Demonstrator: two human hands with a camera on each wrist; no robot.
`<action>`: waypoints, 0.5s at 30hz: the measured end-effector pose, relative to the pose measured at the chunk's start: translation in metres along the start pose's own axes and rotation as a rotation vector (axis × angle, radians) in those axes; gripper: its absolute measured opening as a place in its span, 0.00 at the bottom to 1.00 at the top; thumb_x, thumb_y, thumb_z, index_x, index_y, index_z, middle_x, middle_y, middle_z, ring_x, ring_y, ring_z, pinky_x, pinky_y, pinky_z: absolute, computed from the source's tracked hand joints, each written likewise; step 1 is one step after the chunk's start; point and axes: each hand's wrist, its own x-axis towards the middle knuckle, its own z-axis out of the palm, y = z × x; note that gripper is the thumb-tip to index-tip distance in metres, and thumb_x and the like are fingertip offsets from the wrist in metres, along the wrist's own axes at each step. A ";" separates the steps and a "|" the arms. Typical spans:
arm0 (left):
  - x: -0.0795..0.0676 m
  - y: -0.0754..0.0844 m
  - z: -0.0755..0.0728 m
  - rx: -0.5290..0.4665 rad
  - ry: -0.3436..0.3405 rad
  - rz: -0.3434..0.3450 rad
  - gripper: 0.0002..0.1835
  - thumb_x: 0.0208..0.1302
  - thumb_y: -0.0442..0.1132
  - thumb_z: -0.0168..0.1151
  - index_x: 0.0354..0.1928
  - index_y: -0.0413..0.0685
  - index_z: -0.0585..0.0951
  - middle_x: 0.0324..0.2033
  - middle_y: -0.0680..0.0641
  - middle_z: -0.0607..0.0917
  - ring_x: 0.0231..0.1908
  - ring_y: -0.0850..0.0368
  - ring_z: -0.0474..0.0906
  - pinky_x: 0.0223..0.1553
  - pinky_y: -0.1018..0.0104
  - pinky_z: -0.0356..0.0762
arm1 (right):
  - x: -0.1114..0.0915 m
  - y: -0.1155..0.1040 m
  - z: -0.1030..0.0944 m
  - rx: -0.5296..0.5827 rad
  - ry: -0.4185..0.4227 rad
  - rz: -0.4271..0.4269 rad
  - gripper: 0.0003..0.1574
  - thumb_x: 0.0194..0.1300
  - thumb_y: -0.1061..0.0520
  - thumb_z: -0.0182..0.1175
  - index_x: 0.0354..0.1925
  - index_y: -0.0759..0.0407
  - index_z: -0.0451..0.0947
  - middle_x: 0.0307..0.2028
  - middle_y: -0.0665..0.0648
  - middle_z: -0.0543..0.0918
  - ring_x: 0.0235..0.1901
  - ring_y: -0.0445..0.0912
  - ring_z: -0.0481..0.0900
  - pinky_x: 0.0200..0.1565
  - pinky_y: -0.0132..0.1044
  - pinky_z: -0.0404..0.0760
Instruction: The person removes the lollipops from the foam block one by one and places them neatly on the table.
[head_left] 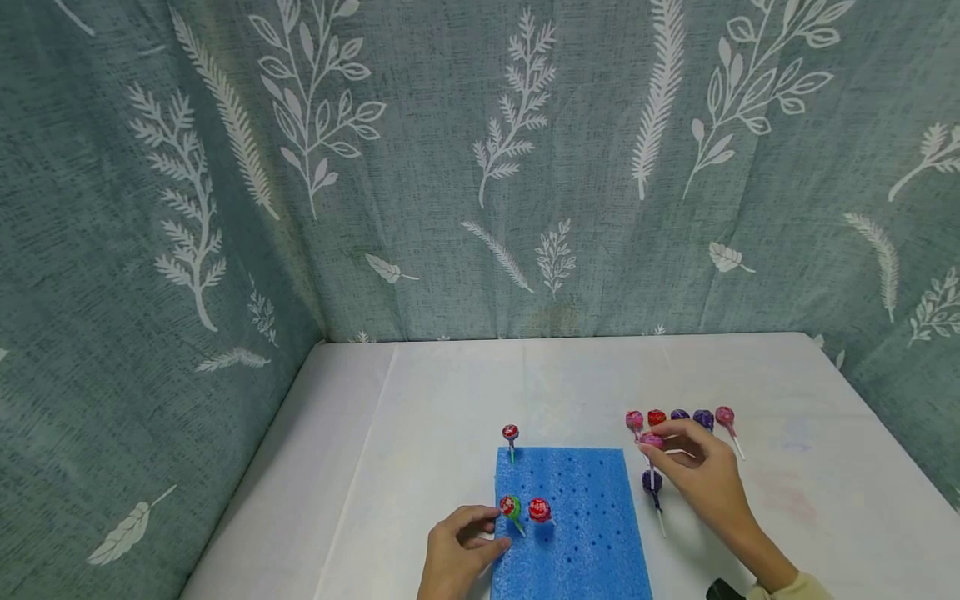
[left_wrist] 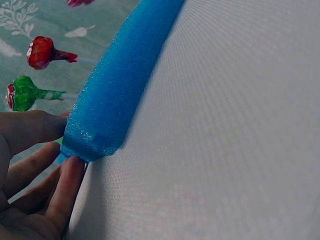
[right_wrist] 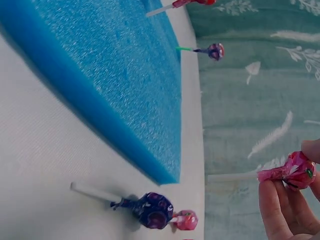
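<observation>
My left hand (head_left: 461, 550) holds the left edge of a blue foam board (head_left: 558, 483) dotted with holes. In the left wrist view, its fingers (left_wrist: 70, 182) touch the board's side. Three lollipops stand in the board: a dark red one (head_left: 511, 432) at the back left corner, a red-and-green one (head_left: 510, 506) by my left fingertips, and a red one (head_left: 539, 510) beside it. To the right of the board, my right hand (head_left: 701, 471) pinches a pink lollipop (right_wrist: 299, 171) by its wrapped head, above the table. Its white stick points down in the head view.
A row of lollipops lies behind my right hand, including a red one (head_left: 657, 417), purple ones (head_left: 703, 418) and a pink one (head_left: 725, 416). A dark purple lollipop (right_wrist: 154, 210) lies beside the board's right edge. Patterned green cloth (head_left: 450, 167) hangs around the white table (head_left: 405, 433).
</observation>
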 end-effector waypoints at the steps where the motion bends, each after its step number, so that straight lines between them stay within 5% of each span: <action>1: 0.000 0.000 0.000 0.002 0.001 -0.001 0.19 0.44 0.32 0.75 0.42 0.42 0.84 0.35 0.47 0.81 0.32 0.55 0.78 0.33 0.71 0.80 | 0.000 0.000 -0.001 0.008 -0.001 0.001 0.15 0.56 0.67 0.67 0.43 0.64 0.78 0.39 0.58 0.80 0.36 0.39 0.81 0.37 0.27 0.81; 15: -0.001 0.001 0.001 0.028 0.021 -0.013 0.19 0.45 0.33 0.76 0.42 0.43 0.84 0.36 0.48 0.82 0.35 0.55 0.78 0.34 0.71 0.80 | -0.007 0.015 -0.007 -0.042 0.019 0.062 0.15 0.56 0.64 0.68 0.44 0.63 0.78 0.40 0.59 0.80 0.34 0.37 0.80 0.36 0.24 0.80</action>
